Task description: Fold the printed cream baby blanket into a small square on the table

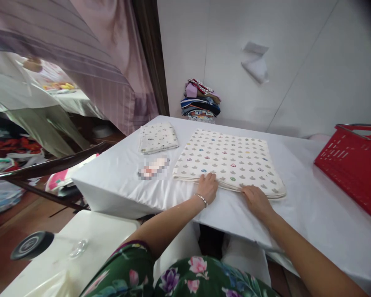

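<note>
Cloth (228,161) with small printed figures lies folded and flat on the white table (306,198), directly ahead of both hands. In the head view, the left hand (208,185) touches its near edge, fingers close together; the right hand (256,200) touches the same edge, farther right. Whether either one pinches the layers, I cannot tell. Ahead and left of the left hand lies a smaller folded cloth (159,138); nearer this hand is a pixelated, perhaps flat item (153,167). Well right of the right hand stands a red basket (352,169).

White-draped table (303,177) bears 2 patterned cloths (228,163), 1 blurred item (153,167), 1 basket (355,165).
</note>
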A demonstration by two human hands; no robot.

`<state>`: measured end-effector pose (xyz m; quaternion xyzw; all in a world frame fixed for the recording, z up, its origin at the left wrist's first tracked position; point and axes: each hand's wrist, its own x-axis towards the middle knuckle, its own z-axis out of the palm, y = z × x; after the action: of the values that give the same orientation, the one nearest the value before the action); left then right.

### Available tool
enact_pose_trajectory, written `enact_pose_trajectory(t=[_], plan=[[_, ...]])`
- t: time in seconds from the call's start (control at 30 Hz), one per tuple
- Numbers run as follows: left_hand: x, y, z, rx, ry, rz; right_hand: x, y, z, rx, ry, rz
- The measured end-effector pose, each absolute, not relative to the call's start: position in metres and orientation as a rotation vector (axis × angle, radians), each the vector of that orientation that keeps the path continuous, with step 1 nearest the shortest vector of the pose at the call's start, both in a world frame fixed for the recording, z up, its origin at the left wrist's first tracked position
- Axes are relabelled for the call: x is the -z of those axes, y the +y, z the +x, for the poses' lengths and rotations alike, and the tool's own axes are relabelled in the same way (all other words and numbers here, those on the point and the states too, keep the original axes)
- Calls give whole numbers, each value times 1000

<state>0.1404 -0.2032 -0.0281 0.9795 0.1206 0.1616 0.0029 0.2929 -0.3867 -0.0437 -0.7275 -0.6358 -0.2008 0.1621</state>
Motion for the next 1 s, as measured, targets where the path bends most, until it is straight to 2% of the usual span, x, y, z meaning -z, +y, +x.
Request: enact_pose_trajectory(t=[0.43, 0.67, 1.0], plan=[[29, -174, 100, -616, 326, 3105, 50, -387, 295, 545, -1848, -2149], [35, -163, 101, -536, 241, 3134, 54, -387, 296, 571, -1900, -2169], [30, -150, 95, -474, 400, 3128, 57, -389, 295, 574, -1907, -2159]])
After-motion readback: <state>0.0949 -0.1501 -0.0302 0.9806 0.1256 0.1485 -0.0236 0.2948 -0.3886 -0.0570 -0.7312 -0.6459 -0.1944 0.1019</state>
